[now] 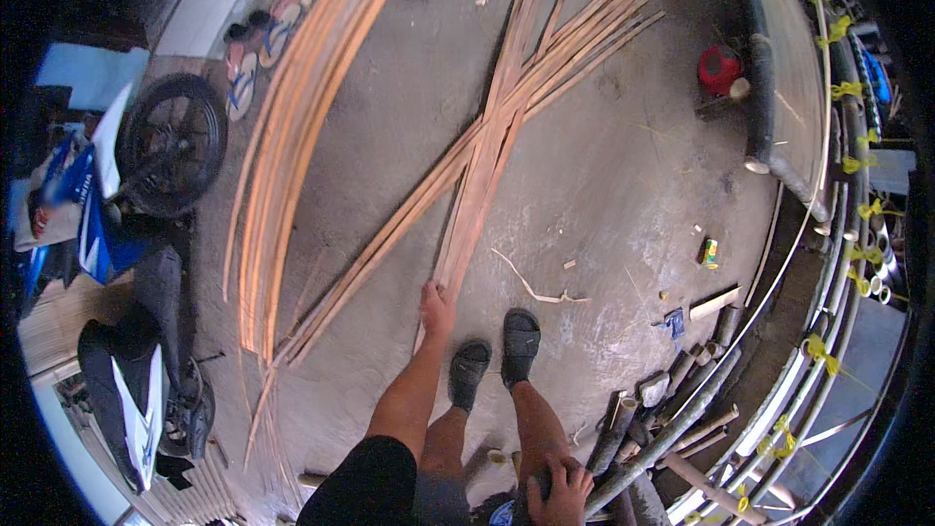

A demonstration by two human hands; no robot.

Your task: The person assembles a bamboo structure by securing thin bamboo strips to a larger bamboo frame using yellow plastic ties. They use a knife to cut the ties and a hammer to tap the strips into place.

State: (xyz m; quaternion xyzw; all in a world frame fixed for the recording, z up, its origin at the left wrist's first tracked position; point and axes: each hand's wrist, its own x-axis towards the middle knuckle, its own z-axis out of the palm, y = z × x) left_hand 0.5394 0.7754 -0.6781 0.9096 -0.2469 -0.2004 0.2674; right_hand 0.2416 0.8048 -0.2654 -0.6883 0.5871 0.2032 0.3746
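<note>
My left hand (435,307) is closed round the near end of a bundle of long, reddish-brown bamboo strips (473,205). The bundle runs away from me along the floor and crosses over a second bundle of thin bamboo strips (365,258) lying aslant. Low in the picture, by my right knee, is my right hand (562,495) with its fingers bent against something dark that I cannot make out. My feet, in dark sandals (521,336), stand just right of the held strips.
Another spread of orange-brown strips (317,107) lies on the left, near a blue and white motorbike (97,200). Bamboo poles (672,429) are heaped at the lower right, beside a pole frame with yellow ties (823,356). A red round object (719,68) sits at the far right.
</note>
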